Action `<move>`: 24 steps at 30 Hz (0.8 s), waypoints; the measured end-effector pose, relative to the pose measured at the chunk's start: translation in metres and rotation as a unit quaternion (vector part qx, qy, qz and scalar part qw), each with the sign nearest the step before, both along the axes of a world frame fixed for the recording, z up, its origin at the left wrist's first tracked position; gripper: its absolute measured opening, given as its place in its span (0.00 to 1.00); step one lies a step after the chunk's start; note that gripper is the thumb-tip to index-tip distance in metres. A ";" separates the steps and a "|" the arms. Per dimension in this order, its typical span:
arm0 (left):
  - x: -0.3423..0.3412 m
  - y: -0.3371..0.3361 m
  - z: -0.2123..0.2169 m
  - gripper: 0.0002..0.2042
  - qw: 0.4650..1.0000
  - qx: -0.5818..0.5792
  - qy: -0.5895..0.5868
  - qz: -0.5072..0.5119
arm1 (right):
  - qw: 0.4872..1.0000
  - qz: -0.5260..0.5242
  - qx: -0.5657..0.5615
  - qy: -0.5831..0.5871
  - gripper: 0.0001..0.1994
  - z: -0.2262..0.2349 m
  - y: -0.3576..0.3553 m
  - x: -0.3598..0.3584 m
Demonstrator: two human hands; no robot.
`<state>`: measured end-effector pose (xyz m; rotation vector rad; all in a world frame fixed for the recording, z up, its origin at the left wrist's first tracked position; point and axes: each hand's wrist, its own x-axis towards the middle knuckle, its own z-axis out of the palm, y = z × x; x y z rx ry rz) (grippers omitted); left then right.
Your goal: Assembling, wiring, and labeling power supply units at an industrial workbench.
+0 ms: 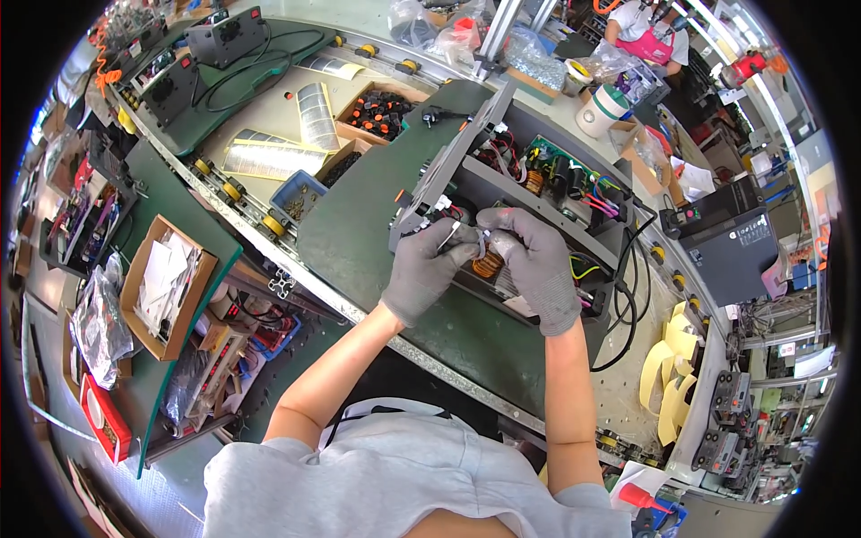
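Both my hands wear grey knit gloves and meet over the near side of an opened dark grey metal case (pixel 489 170). My left hand (pixel 423 269) is closed in a pinch, and a thin white strip (pixel 449 235) sticks up at its fingers. Close beside it, my right hand (pixel 536 269) is pinched too, by a small whitish piece (pixel 487 235) between the fingertips. What exactly each hand grips is too small to tell. Just under the fingers shows a copper-wound coil (pixel 487 264). Deeper in the case lie a green circuit board (pixel 545 152), black capacitors (pixel 562 177) and coloured wires (pixel 603 204).
The case rests on a dark green board (pixel 350 229) on a roller line. Left of it are a blue bin of small parts (pixel 299 195), a box of black-and-orange parts (pixel 378 114) and label sheets (pixel 269 157). A black cable (pixel 633 309) loops at right, near yellow strips (pixel 668 372).
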<state>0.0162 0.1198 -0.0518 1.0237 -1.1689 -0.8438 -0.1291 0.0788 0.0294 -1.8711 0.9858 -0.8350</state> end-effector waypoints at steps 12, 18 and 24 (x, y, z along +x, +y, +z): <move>0.000 0.000 -0.001 0.03 0.998 0.013 0.056 -0.026 | 1.000 0.003 0.002 0.012 0.13 0.002 0.000 0.003; 0.000 0.000 -0.003 0.07 0.999 0.024 0.038 -0.009 | 1.000 -0.014 -0.006 0.026 0.11 -0.008 0.001 0.006; -0.002 0.010 -0.001 0.13 0.973 -0.074 -0.177 0.125 | 0.998 0.007 -0.051 0.046 0.06 -0.011 0.005 0.001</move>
